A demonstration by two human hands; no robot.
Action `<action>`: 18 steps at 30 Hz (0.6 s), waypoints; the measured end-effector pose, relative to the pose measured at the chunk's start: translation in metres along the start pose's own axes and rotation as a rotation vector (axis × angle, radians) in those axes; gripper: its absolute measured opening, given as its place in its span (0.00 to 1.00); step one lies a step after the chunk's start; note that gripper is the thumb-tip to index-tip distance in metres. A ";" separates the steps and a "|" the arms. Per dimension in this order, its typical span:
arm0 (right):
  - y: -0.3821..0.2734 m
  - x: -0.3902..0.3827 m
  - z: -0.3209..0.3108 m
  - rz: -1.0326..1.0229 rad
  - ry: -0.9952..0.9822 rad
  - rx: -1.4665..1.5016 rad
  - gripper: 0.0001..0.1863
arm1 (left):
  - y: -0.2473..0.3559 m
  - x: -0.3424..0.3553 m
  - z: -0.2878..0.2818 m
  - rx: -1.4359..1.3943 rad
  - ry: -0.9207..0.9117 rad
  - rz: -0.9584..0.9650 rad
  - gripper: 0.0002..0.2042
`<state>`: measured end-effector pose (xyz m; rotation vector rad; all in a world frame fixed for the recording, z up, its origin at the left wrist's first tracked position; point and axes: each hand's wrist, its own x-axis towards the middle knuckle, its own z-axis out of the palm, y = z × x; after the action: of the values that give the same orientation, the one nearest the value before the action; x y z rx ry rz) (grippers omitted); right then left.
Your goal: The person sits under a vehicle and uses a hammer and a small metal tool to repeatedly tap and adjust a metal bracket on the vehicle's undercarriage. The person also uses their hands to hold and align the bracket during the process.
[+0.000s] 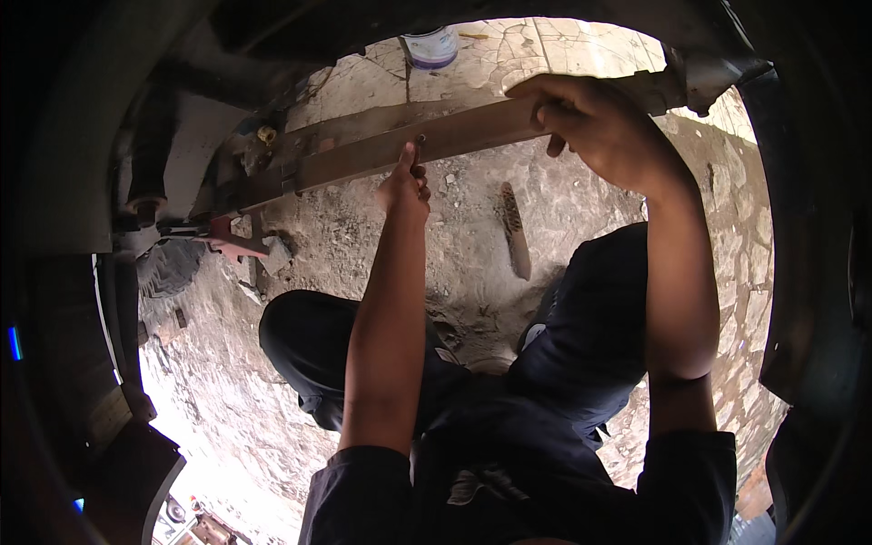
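A long rust-brown metal beam (472, 130) crosses in front of me, sloping up toward the right. My left hand (406, 189) is closed just below the middle of the beam. Its thumb points up beside a small round hole or fitting (421, 138) in the beam's face. Whatever those fingers pinch is too small and dark to name. Farther right, my right hand (599, 127) lies across the beam. Its index finger stretches left along the upper edge while the other fingers hang bent and apart, with no object seen in them.
A wire brush (515, 227) lies on the rough, dusty ground below the beam. Beyond it stands a white and purple bucket (430, 48). At the left are a red metal bracket (234, 242) and a stone-like block (276, 255). Dark vehicle-like parts surround me.
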<state>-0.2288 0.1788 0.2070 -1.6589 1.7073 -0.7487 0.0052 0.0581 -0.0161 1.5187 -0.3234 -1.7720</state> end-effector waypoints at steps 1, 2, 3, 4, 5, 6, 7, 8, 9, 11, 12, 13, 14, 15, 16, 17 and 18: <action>0.005 -0.003 0.001 0.029 -0.024 -0.039 0.18 | -0.003 -0.009 0.009 -0.018 0.028 -0.005 0.16; 0.003 -0.005 0.002 0.052 -0.052 -0.080 0.18 | -0.006 -0.020 0.019 -0.043 0.060 -0.005 0.15; -0.003 -0.010 0.002 0.101 -0.055 -0.060 0.17 | -0.010 -0.027 0.029 -0.068 0.093 -0.006 0.15; -0.001 -0.009 0.002 0.043 -0.037 0.005 0.17 | -0.013 -0.028 0.031 -0.063 0.105 -0.003 0.14; 0.005 -0.008 0.002 -0.015 -0.020 0.071 0.16 | -0.014 -0.028 0.035 -0.059 0.118 -0.001 0.14; 0.008 -0.008 0.003 -0.072 -0.004 0.137 0.16 | -0.016 -0.029 0.038 -0.055 0.130 0.001 0.13; 0.009 -0.007 0.005 -0.078 0.003 0.119 0.16 | -0.021 -0.031 0.040 0.022 0.095 0.005 0.15; 0.007 -0.004 0.006 -0.086 0.013 0.101 0.16 | -0.027 -0.034 0.046 0.099 0.058 0.012 0.16; 0.004 -0.002 0.006 -0.094 0.024 0.083 0.16 | -0.034 -0.037 0.053 0.177 0.021 0.019 0.17; -0.001 0.002 0.006 -0.079 -0.033 0.075 0.17 | -0.056 -0.046 0.087 0.027 -0.119 0.028 0.19; -0.002 0.005 0.007 -0.070 -0.061 0.069 0.18 | -0.064 -0.048 0.103 -0.024 -0.132 -0.005 0.20; 0.000 0.007 0.009 -0.062 -0.066 0.091 0.18 | -0.072 -0.049 0.119 -0.076 -0.139 -0.043 0.22; 0.003 0.009 0.012 -0.054 -0.071 0.113 0.18 | -0.076 -0.049 0.128 -0.128 -0.146 -0.081 0.24; 0.005 0.009 0.014 -0.046 -0.076 0.134 0.18 | -0.076 -0.045 0.128 -0.083 -0.117 -0.077 0.23; 0.009 0.007 0.013 -0.048 -0.060 0.092 0.16 | -0.078 -0.036 0.123 -0.031 -0.084 -0.073 0.23; 0.012 0.005 0.010 -0.056 -0.035 0.054 0.15 | -0.072 -0.031 0.117 0.026 -0.054 -0.057 0.22; 0.015 0.003 0.006 -0.063 -0.009 0.015 0.14 | -0.064 -0.026 0.102 0.018 -0.006 0.012 0.22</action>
<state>-0.2340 0.1766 0.1913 -1.7110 1.6457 -0.7801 -0.1138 0.0903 -0.0116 1.5214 -0.3516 -1.7685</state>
